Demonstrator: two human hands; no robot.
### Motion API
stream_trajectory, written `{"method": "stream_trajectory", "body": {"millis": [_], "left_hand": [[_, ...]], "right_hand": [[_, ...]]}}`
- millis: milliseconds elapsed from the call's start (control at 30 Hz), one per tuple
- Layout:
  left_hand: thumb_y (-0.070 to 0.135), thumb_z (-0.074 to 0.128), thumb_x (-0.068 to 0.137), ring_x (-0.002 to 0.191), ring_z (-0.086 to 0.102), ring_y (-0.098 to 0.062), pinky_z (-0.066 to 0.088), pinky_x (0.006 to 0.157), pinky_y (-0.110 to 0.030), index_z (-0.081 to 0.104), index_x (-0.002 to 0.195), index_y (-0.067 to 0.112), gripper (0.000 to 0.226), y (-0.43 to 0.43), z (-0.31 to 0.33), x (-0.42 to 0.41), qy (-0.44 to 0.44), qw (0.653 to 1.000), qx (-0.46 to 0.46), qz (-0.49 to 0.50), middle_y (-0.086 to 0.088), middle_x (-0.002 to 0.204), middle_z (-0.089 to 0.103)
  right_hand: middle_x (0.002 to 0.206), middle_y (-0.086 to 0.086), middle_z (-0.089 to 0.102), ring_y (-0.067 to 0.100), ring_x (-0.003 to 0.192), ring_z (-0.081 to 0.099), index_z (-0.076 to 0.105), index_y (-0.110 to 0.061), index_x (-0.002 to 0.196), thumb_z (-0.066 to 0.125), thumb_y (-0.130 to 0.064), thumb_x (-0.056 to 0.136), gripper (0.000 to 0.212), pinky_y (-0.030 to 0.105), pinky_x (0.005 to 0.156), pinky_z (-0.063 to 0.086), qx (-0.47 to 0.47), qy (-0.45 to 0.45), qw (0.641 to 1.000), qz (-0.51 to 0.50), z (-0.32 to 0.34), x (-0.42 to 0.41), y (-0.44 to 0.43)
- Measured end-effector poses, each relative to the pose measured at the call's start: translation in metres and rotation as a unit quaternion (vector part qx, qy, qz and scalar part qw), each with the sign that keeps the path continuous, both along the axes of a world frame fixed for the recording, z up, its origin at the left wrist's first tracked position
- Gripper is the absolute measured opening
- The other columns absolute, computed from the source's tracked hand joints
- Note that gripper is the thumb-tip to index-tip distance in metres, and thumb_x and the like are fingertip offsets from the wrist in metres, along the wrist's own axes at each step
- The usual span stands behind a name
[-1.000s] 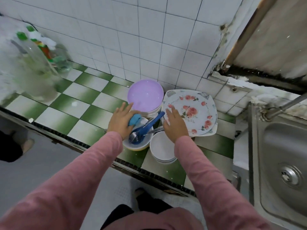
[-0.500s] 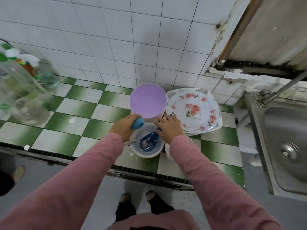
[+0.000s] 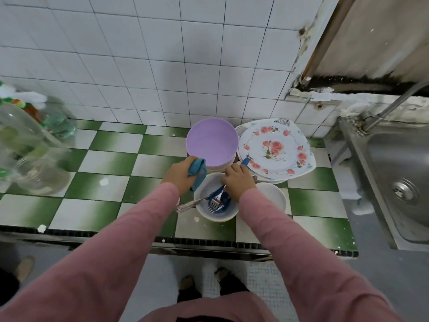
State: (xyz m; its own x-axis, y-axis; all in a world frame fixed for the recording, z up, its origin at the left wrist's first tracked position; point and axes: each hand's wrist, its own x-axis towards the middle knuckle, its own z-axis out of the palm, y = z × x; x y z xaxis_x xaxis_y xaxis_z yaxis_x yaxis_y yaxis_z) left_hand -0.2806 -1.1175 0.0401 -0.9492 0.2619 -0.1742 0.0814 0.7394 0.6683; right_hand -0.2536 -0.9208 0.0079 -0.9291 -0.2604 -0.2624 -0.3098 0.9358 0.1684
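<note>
Green-and-white checked tabletop [image 3: 111, 159] runs from a tiled wall to a steel sink [image 3: 394, 182]. A floral plate [image 3: 276, 147] sits beside a purple plate [image 3: 212, 141], with a white bowl [image 3: 216, 217] just in front of both. The left hand [image 3: 181, 175], at the bowl's left rim, grips a blue cloth [image 3: 197, 169]. The right hand [image 3: 239, 182], over the bowl, curls round a blue utensil [image 3: 218, 199] lying inside with a fork [image 3: 213, 205].

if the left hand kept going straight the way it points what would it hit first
Probably the purple plate atop its stack, just past the left hand and the blue cloth it grips, though depth is unclear.
</note>
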Motion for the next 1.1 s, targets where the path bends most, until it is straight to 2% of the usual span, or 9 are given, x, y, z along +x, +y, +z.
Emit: {"method": "stream_trajectory", "body": {"millis": [133, 233, 333, 467, 667, 867, 1100], "left_hand": [[0.03, 0.065, 0.092, 0.096, 0.059, -0.025, 0.05, 0.081, -0.034, 0.055, 0.11, 0.027, 0.021, 0.002, -0.004, -0.003, -0.066, 0.989, 0.1, 0.09, -0.002, 0.105, 0.063], [0.025, 0.067, 0.092, 0.101, 0.058, -0.024, 0.045, 0.084, -0.033, 0.054, 0.11, 0.021, 0.022, 0.002, -0.004, -0.006, -0.104, 0.969, 0.175, 0.139, -0.002, 0.107, 0.061], [0.023, 0.068, 0.091, 0.105, 0.058, -0.026, 0.049, 0.09, -0.039, 0.055, 0.11, 0.017, 0.024, 0.001, -0.002, -0.007, -0.127, 0.955, 0.217, 0.159, -0.005, 0.111, 0.062], [0.024, 0.068, 0.091, 0.109, 0.059, -0.028, 0.05, 0.097, -0.048, 0.055, 0.113, 0.017, 0.026, -0.002, 0.0, -0.009, -0.151, 0.945, 0.237, 0.166, -0.007, 0.115, 0.062], [0.024, 0.066, 0.093, 0.111, 0.06, -0.029, 0.05, 0.099, -0.051, 0.055, 0.115, 0.018, 0.026, -0.002, 0.002, -0.015, -0.171, 0.932, 0.264, 0.181, -0.008, 0.118, 0.063], [0.028, 0.067, 0.092, 0.111, 0.06, -0.029, 0.05, 0.098, -0.052, 0.055, 0.116, 0.019, 0.028, -0.001, 0.003, -0.02, -0.175, 0.931, 0.264, 0.184, -0.007, 0.118, 0.063], [0.029, 0.061, 0.096, 0.109, 0.059, -0.029, 0.052, 0.095, -0.048, 0.053, 0.115, 0.019, 0.023, 0.004, 0.009, -0.024, -0.173, 0.923, 0.282, 0.196, -0.006, 0.116, 0.06]], "right_hand": [[0.138, 0.007, 0.049, 0.031, 0.133, 0.037, 0.058, -0.018, 0.136, 0.061, -0.025, 0.096, 0.041, 0.043, 0.115, 0.027, -0.001, -0.006, 1.0, -0.006, 0.001, -0.002, -0.003], [0.138, 0.007, 0.049, 0.031, 0.133, 0.037, 0.059, -0.019, 0.136, 0.062, -0.027, 0.095, 0.042, 0.043, 0.115, 0.027, 0.002, -0.01, 1.0, -0.011, 0.002, -0.003, -0.004], [0.138, 0.007, 0.048, 0.031, 0.134, 0.036, 0.059, -0.02, 0.136, 0.061, -0.027, 0.096, 0.04, 0.044, 0.116, 0.025, 0.01, -0.008, 1.0, -0.006, 0.002, -0.003, -0.005], [0.138, 0.007, 0.048, 0.032, 0.135, 0.035, 0.06, -0.021, 0.132, 0.063, -0.025, 0.095, 0.038, 0.046, 0.117, 0.023, 0.02, -0.007, 1.0, -0.002, 0.004, -0.006, -0.007], [0.147, 0.009, 0.039, 0.035, 0.143, 0.024, 0.057, -0.025, 0.134, 0.068, -0.027, 0.091, 0.044, 0.055, 0.121, 0.013, 0.021, -0.022, 1.0, 0.006, 0.009, -0.008, -0.009], [0.145, 0.011, 0.04, 0.037, 0.141, 0.025, 0.055, -0.024, 0.134, 0.065, -0.024, 0.094, 0.042, 0.059, 0.119, 0.012, 0.033, -0.038, 0.998, 0.025, 0.013, -0.011, -0.003], [0.129, 0.008, 0.058, 0.035, 0.132, 0.036, 0.057, -0.022, 0.128, 0.067, -0.024, 0.093, 0.036, 0.059, 0.12, 0.009, 0.048, -0.047, 0.996, 0.058, 0.025, -0.014, -0.001]]}}
